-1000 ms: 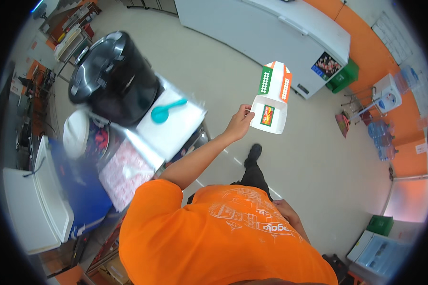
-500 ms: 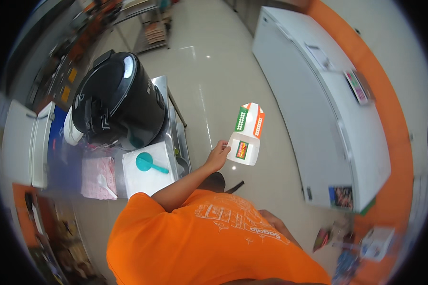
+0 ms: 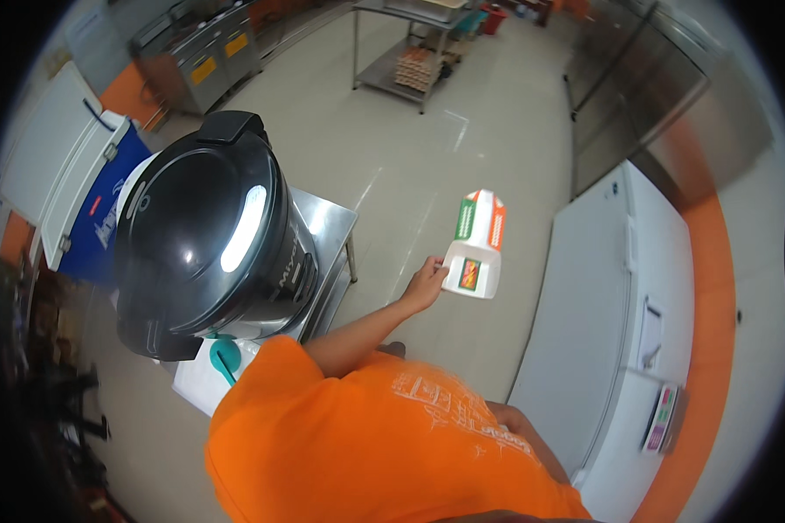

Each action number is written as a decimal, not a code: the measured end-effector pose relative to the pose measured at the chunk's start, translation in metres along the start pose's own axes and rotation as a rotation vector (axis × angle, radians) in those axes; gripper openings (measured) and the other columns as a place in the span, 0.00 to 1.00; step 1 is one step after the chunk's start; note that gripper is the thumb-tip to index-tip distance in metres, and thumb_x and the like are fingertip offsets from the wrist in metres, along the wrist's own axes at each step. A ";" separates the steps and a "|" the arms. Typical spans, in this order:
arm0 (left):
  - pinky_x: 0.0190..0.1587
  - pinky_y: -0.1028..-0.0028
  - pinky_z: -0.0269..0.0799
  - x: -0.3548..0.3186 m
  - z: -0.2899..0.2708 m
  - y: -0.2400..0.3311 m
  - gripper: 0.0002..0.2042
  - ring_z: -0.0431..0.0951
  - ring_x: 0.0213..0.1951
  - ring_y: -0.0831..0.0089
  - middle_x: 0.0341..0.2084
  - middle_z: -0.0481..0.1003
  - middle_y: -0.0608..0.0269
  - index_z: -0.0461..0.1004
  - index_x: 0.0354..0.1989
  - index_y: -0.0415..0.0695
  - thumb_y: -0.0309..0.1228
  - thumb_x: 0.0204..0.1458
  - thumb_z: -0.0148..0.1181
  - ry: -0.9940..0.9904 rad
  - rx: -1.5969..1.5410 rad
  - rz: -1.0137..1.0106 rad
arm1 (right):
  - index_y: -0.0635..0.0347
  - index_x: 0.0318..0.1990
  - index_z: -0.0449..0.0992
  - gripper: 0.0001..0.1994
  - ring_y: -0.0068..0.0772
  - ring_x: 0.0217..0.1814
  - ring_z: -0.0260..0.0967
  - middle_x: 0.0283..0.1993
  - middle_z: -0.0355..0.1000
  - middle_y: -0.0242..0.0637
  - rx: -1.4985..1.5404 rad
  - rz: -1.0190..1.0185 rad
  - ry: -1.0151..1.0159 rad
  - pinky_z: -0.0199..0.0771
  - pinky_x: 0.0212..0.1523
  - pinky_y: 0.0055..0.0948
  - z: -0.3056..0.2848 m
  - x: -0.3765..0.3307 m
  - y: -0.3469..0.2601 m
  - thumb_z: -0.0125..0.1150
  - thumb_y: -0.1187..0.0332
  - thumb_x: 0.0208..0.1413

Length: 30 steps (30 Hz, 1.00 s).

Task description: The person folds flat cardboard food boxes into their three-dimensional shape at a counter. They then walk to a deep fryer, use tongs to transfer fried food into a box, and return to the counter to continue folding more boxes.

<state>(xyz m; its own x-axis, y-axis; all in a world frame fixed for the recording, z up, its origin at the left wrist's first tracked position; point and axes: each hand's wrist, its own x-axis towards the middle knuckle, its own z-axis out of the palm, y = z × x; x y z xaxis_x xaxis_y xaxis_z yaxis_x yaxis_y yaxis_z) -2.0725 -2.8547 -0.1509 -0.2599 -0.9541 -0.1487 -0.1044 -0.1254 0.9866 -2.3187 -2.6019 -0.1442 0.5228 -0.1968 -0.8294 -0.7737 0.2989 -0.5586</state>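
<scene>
My left hand (image 3: pixel 425 284) is stretched out in front of me over the floor, fingers closed on the near left edge of an open paper food box (image 3: pixel 482 218). The box is white inside, with green and orange side flaps and a small coloured print on it. Its lid is folded back, away from me. Of my right arm only a part shows beside the orange shirt; the right hand is out of sight. To my left stands a large black rice cooker (image 3: pixel 196 227) with its lid closed. A teal scoop (image 3: pixel 225 356) lies on white sheets beside it.
The cooker stands on a steel table (image 3: pixel 327 218). Beyond it is a blue cooler (image 3: pixel 105 218) with its white lid raised. A white chest freezer (image 3: pixel 576 331) on the right carries a scale (image 3: pixel 663 418). Farther off, a steel rack (image 3: pixel 375 77) holds stacked trays (image 3: pixel 414 70).
My view has turned left and tilted up, so the cooker looks larger and the far rack shows more. The left hand keeps hold of the box.
</scene>
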 end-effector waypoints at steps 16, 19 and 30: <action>0.38 0.69 0.70 0.371 -0.069 0.109 0.17 0.73 0.36 0.71 0.35 0.74 0.55 0.66 0.53 0.40 0.38 0.62 0.47 0.675 -0.122 -0.130 | 0.66 0.47 0.78 0.19 0.28 0.45 0.71 0.45 0.79 0.36 -0.404 -0.168 -0.181 0.72 0.47 0.34 -0.592 -0.008 -0.138 0.63 0.59 0.57; 0.29 0.73 0.67 0.412 -0.108 0.120 0.16 0.70 0.30 0.76 0.32 0.72 0.61 0.66 0.53 0.41 0.38 0.62 0.47 0.806 -0.168 -0.073 | 0.66 0.48 0.77 0.19 0.30 0.46 0.72 0.46 0.79 0.36 -0.124 -0.253 -0.319 0.71 0.50 0.33 -0.674 0.035 -0.162 0.62 0.60 0.57; 0.50 0.67 0.68 0.560 -0.313 0.046 0.17 0.75 0.45 0.62 0.42 0.75 0.49 0.66 0.53 0.37 0.36 0.62 0.47 1.124 -0.221 -0.154 | 0.63 0.52 0.76 0.17 0.21 0.45 0.69 0.44 0.77 0.32 -0.112 -0.270 -0.138 0.72 0.51 0.27 -0.894 0.219 -0.312 0.67 0.67 0.56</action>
<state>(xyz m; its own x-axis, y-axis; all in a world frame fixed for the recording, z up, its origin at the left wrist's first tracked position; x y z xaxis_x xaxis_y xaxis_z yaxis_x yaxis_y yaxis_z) -1.9221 -3.4797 -0.1679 0.7538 -0.6138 -0.2345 0.1387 -0.2003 0.9699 -2.2824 -3.5727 -0.1554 0.7522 -0.1239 -0.6472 -0.6311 0.1474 -0.7616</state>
